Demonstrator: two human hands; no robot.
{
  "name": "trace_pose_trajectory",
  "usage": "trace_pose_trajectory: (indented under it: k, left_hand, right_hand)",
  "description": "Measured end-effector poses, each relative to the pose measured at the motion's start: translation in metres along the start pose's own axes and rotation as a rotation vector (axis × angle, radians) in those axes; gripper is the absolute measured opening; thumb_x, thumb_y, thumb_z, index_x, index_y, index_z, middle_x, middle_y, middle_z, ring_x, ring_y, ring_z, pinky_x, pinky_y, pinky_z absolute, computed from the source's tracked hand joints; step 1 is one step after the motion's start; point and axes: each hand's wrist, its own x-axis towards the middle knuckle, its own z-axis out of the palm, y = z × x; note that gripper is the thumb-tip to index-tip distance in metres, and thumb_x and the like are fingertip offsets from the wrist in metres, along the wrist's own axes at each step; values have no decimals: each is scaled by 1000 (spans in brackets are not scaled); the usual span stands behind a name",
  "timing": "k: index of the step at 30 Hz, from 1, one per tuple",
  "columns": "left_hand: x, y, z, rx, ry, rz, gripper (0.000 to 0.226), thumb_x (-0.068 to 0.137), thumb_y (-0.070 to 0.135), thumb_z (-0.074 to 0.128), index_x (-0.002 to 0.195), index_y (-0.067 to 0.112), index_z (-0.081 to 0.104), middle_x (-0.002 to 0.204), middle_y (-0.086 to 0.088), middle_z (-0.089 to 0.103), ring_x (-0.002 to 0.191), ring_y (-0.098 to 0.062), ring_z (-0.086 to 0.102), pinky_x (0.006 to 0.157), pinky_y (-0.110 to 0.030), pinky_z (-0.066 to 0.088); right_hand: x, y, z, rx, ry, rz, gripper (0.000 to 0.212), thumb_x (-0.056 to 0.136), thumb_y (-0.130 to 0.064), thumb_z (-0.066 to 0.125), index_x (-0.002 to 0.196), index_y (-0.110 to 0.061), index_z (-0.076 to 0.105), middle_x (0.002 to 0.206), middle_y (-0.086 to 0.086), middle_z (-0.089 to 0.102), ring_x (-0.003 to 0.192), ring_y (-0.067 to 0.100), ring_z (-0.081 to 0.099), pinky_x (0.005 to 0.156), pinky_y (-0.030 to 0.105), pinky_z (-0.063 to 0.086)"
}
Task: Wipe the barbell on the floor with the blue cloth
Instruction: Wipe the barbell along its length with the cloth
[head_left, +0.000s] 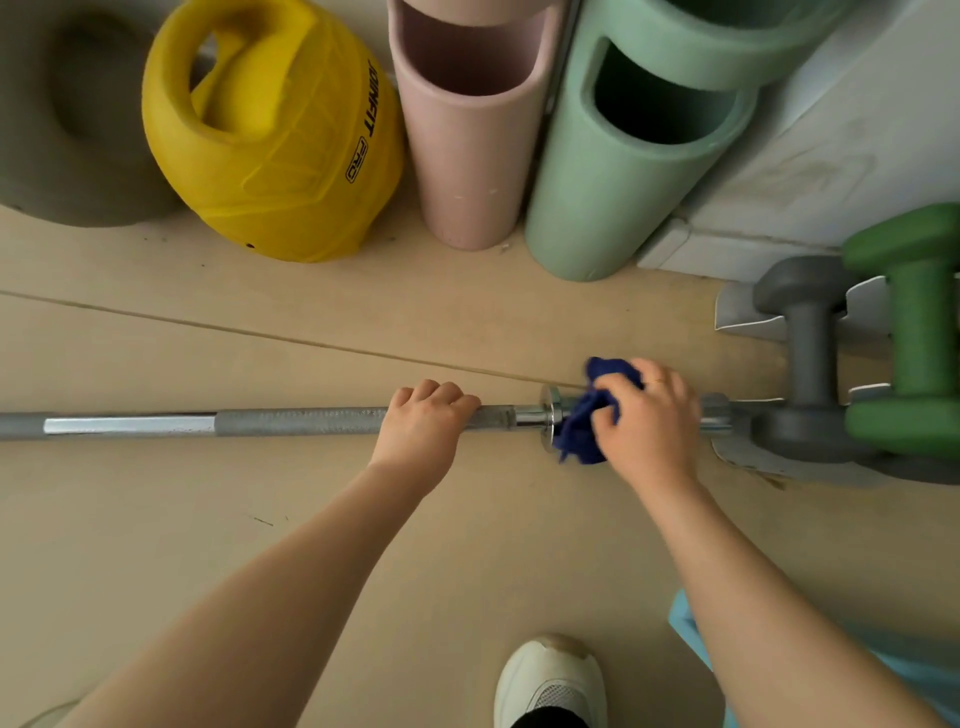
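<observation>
A steel barbell (291, 422) lies across the tan floor from the left edge to the right, with a knurled grip and a shiny collar. My left hand (426, 423) is wrapped around the bar just left of the collar. My right hand (649, 415) presses a crumpled blue cloth (582, 426) around the bar's sleeve, right of the collar. The hand and cloth hide most of that sleeve.
Behind the bar stand a yellow kettlebell (275, 135), a grey ring-shaped weight (57, 130), a pink foam roller (467, 140) and a green foam roller (623, 171). A grey dumbbell (808, 358) and a green dumbbell (919, 332) sit at the bar's right end. My white shoe (550, 680) is below.
</observation>
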Motion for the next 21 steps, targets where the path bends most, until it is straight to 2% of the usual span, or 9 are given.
trace_pose_trajectory:
  k: [2, 3, 8, 10, 11, 15, 17, 19, 21]
  left_hand:
    - [0, 1, 1, -17, 3, -7, 46, 91, 3, 48, 132, 24, 49, 124, 2, 54, 114, -23, 46, 93, -29, 32]
    - [0, 3, 1, -22, 1, -10, 45, 91, 3, 47, 131, 24, 49, 122, 1, 55, 112, -24, 47, 92, -30, 32]
    - [1, 3, 1, -14, -2, -33, 45, 92, 2, 47, 131, 24, 49, 120, 1, 56, 109, -24, 48, 91, -29, 33]
    - [2, 3, -2, 4, -16, -33, 46, 92, 3, 47, 132, 26, 47, 120, 3, 54, 109, -22, 48, 90, -27, 32]
    - [2, 3, -4, 19, -24, -31, 47, 92, 3, 46, 132, 27, 47, 120, 3, 54, 109, -21, 48, 89, -27, 32]
    - [5, 7, -8, 54, -50, -48, 48, 90, 2, 45, 131, 27, 46, 120, 3, 54, 108, -21, 48, 85, -26, 32]
    - [8, 8, -9, 52, -68, -58, 49, 89, 0, 45, 130, 26, 47, 120, 3, 54, 109, -21, 48, 85, -27, 33]
    - [8, 8, -10, 51, -81, -57, 49, 89, 0, 44, 131, 25, 47, 121, 2, 54, 109, -22, 48, 86, -27, 34]
    - [8, 8, -13, 55, -88, -53, 48, 90, 1, 44, 132, 25, 47, 122, 2, 54, 110, -22, 48, 87, -28, 34]
  right_hand:
    - [3, 13, -3, -8, 19, 242, 26, 72, -15, 49, 89, -14, 68, 118, 16, 58, 93, 42, 52, 79, 42, 44]
    - [2, 11, -1, 3, 29, 264, 27, 73, -16, 47, 90, -12, 68, 121, 17, 56, 91, 43, 52, 79, 41, 44]
    - [-17, -17, 15, 56, -4, -205, 37, 66, -23, 37, 82, -12, 68, 113, 14, 63, 84, 37, 58, 79, 37, 49]
    - [-7, 1, 12, 97, -12, -255, 39, 65, -21, 38, 88, -15, 69, 114, 14, 62, 82, 38, 59, 76, 40, 51]
    - [-2, 16, 11, 110, 23, -204, 40, 65, -20, 40, 92, -15, 69, 115, 15, 62, 82, 40, 60, 76, 41, 51]
    - [5, 57, 5, 158, 182, 288, 47, 69, -21, 43, 108, -9, 66, 125, 24, 54, 99, 47, 53, 84, 48, 47]
    - [5, 48, 5, 169, 180, 391, 43, 73, -13, 48, 113, -5, 64, 130, 25, 49, 106, 49, 48, 92, 49, 44]
    - [3, 25, 8, 195, 142, 346, 38, 73, -5, 54, 110, -4, 65, 130, 25, 49, 108, 49, 48, 95, 48, 43]
    - [-7, -9, 16, 212, 90, 117, 38, 67, -6, 54, 102, -6, 67, 123, 25, 55, 103, 47, 54, 91, 46, 47]
